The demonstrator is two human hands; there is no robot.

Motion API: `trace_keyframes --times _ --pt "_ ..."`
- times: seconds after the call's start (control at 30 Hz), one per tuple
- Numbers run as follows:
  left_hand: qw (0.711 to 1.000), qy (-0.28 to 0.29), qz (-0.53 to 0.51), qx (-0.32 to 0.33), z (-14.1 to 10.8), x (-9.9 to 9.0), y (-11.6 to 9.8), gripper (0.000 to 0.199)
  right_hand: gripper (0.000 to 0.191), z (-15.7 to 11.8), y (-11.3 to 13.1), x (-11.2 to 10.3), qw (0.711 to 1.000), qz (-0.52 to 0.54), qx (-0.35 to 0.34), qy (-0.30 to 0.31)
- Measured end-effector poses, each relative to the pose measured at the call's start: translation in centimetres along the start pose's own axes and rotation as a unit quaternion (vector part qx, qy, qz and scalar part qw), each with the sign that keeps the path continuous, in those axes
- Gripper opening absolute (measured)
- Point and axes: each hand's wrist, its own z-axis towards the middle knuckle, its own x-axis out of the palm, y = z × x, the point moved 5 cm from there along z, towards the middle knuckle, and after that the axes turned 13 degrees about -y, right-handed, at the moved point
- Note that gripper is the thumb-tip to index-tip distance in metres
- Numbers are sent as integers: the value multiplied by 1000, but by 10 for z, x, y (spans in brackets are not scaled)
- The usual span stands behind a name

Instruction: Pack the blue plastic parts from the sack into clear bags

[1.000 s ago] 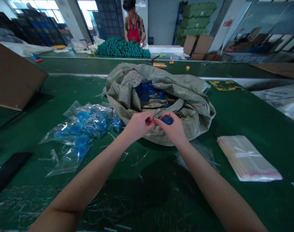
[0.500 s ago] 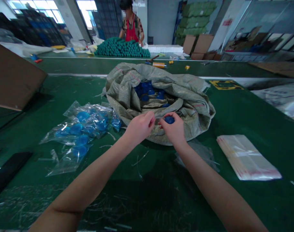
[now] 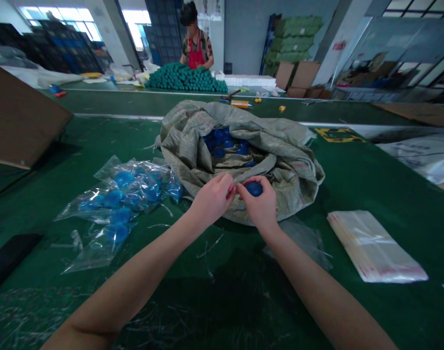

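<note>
- Since the last look, the two hands have drawn closer: the fingertips of the left hand (image 3: 213,198) now sit just beside the right hand (image 3: 257,204), and the whole view has tipped slightly, so the table lies a little lower in the frame
- The right hand is clenched, its fingers curled over a dark-blue rounded plastic piece (image 3: 254,188), which it grasps just above the sack's near fold
- The left hand is pinched closed, thumb and fingers together; whether it holds a thin scrap of film is too hidden to tell
- At 12 o'clock from the hands, a crumpled grey-green woven sack (image 3: 287,180) lies open, with more dark-blue rounded plastic pieces (image 3: 225,142) heaped in its mouth; both hands rest against its near fold
- At 9 o'clock, a clear plastic bag (image 3: 97,214) holding lighter-blue rounded pieces lies on the green work table (image 3: 353,311)
- At 3 o'clock, a flat stack of clear, red-edged plastic bags (image 3: 375,248) rests on the table
- Far off at 12 o'clock, a person in a red apron (image 3: 196,56) stands behind a pile of teal rods (image 3: 185,80), with brown cardboard boxes (image 3: 298,78) at 1 o'clock
</note>
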Motion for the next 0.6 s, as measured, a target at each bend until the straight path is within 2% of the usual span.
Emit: trace_keyframes --times 0.17,0.3,0.43,0.6 --pt "998 -60 -4 -10 3 -9 -1 21 15 2 -2 -3 999 -22 18 -16" --pt "991 -127 19 -43 4 -21 -4 17 12 2 17 -10 999 -43 -20 -27" --pt "991 -118 -16 -59 5 -33 -17 13 11 -3 41 -20 995 -37 -78 -40" --pt "992 -109 -28 -49 8 -49 -30 16 12 -6 55 -28 991 -47 -119 -38"
